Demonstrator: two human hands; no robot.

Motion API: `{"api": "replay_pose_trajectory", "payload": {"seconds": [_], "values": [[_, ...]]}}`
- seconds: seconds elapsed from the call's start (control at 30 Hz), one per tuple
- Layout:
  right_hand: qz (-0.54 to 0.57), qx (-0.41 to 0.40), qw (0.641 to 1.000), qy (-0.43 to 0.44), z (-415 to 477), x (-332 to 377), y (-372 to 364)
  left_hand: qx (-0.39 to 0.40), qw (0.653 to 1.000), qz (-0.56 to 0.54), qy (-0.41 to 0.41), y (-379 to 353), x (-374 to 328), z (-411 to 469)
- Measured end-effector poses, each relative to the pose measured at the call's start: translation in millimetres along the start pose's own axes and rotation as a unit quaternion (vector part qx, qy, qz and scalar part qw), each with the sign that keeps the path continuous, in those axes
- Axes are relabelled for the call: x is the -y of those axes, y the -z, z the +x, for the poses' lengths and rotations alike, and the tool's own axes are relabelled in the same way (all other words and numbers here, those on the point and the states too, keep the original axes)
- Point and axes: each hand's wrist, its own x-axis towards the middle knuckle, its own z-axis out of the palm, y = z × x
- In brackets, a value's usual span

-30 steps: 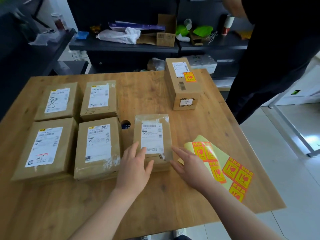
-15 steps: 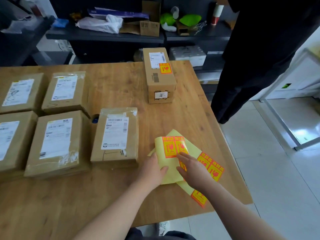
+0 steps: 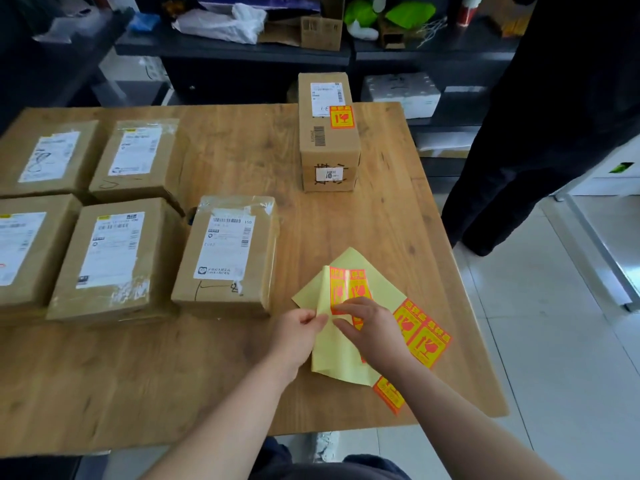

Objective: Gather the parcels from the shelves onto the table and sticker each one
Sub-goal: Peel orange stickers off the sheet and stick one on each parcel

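Note:
Several brown parcels with white labels lie on the wooden table [image 3: 381,216]. The nearest parcel [image 3: 228,258] sits just left of a yellow sticker sheet [image 3: 339,355] carrying orange-and-yellow fragile stickers [image 3: 420,336]. My left hand [image 3: 298,336] pinches the folded-up edge of the sheet. My right hand [image 3: 367,322] pinches a sticker [image 3: 346,287] at the raised fold. A taller upright parcel [image 3: 327,147] at the far side bears one such sticker on top.
A person in dark clothes [image 3: 540,126] stands at the table's right far corner. Dark shelves [image 3: 235,50] behind hold a white bag, cardboard boxes and green items. A white foam box [image 3: 401,93] sits on a lower shelf. Tiled floor lies to the right.
Both hands left the nearest parcel and went right to the sticker sheet. The sheet's edge is now folded up, with my fingers pinching it and a sticker.

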Motion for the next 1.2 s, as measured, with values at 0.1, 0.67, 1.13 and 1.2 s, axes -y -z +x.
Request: {"api": "replay_pose_trajectory", "payload": {"seconds": [0.1,0.67,1.13,1.2], "values": [[0.026,-0.013,1.0,-0.002,-1,-2,-1,0.013,0.999,-0.044,0.02,-1,-1,-1],[0.061,-0.017,0.997,-0.052,2,6,8,0.055,0.994,-0.098,0.016,1,5,-4],[0.101,0.01,0.993,-0.059,4,7,10,0.062,0.994,-0.091,-0.003,1,2,-4],[0.134,0.018,0.988,-0.07,5,7,11,0.066,0.994,-0.092,-0.006,2,2,-4]]}}
